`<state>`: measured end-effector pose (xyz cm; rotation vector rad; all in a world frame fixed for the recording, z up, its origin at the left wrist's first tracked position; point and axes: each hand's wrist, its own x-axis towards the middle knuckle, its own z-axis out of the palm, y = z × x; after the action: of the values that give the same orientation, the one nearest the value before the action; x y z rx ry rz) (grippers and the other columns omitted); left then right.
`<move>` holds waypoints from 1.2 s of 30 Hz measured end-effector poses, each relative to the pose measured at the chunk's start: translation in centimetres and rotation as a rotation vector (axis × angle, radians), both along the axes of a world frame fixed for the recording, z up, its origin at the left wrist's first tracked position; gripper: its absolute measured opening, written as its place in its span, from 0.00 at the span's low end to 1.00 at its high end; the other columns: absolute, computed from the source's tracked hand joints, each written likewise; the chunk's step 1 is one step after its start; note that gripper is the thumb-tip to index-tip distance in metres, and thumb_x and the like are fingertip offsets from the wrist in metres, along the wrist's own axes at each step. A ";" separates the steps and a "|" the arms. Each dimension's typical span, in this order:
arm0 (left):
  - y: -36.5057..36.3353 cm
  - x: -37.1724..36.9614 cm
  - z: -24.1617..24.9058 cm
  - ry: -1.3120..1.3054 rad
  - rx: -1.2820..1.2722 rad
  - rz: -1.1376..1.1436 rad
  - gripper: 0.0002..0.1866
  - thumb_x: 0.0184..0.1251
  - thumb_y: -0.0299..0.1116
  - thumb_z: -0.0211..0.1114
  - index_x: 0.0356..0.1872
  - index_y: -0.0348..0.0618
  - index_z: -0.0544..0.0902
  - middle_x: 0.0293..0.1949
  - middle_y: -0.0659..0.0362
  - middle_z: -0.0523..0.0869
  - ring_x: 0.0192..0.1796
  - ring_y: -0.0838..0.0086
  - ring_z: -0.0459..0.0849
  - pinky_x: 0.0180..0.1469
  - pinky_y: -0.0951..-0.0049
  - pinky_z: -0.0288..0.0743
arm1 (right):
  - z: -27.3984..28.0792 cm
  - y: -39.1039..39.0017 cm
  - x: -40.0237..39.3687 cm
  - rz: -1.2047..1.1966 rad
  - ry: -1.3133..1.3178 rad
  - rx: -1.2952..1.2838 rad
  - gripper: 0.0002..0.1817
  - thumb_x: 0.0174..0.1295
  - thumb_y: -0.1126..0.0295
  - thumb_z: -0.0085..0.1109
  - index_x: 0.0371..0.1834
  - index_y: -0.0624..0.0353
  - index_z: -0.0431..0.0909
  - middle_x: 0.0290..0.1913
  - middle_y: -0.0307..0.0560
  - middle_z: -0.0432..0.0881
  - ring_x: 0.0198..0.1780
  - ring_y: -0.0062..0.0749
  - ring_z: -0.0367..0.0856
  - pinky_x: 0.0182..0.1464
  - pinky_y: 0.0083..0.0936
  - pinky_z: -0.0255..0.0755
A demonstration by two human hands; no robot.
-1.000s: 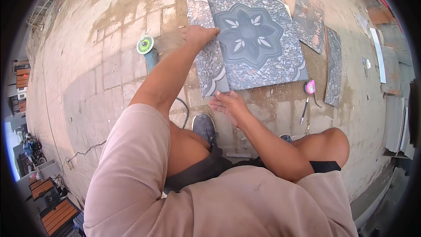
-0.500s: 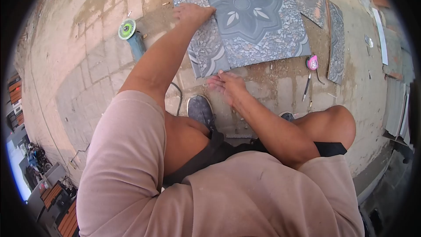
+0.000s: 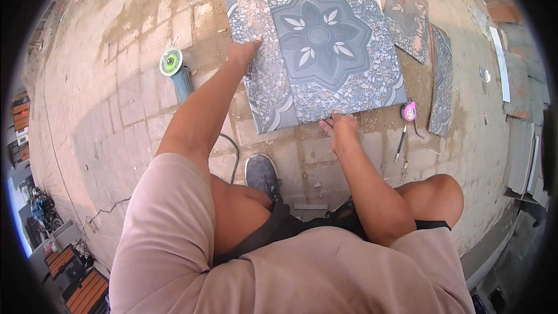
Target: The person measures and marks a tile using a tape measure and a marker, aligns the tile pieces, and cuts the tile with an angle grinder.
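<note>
A large patterned floor tile (image 3: 322,35), with a grey flower and a pebble print, lies on the paving. Against its left side sits a narrow tile strip (image 3: 270,96) with the same pebble print, and their edges meet along a straight seam. My left hand (image 3: 244,52) is closed on the strip's outer left edge, thumb on top; its other fingers are mostly hidden. At the large tile's near edge, my right hand (image 3: 342,129) grips the rim, with some fingers out of sight beneath it.
An angle grinder (image 3: 177,73) lies to the left, its cord (image 3: 236,154) running near my shoe. Right of the large tile are a pink tape measure (image 3: 408,111), a pen-like marker (image 3: 401,142) and two more cut tile pieces, one brownish (image 3: 407,15), one narrow (image 3: 440,81).
My right hand has moved right, from the strip's near corner to the large tile's near edge. My left hand has shifted from near the seam to the strip's outer edge. The view has tilted up.
</note>
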<state>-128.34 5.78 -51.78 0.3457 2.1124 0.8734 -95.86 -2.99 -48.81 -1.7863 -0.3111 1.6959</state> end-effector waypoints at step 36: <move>6.7 3.3 4.0 0.594 -0.221 -0.242 0.62 0.44 0.64 0.80 0.67 0.19 0.63 0.68 0.41 0.65 0.75 0.48 0.60 0.73 0.36 0.55 | -0.7 -7.4 -5.3 0.177 0.228 -0.078 0.10 0.75 0.71 0.62 0.46 0.69 0.76 0.44 0.57 0.86 0.43 0.42 0.91 0.46 0.34 0.88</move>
<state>-125.03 12.46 -47.74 0.8013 2.6022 0.4147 -101.17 -10.35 -49.49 -1.6389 -0.3145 2.0415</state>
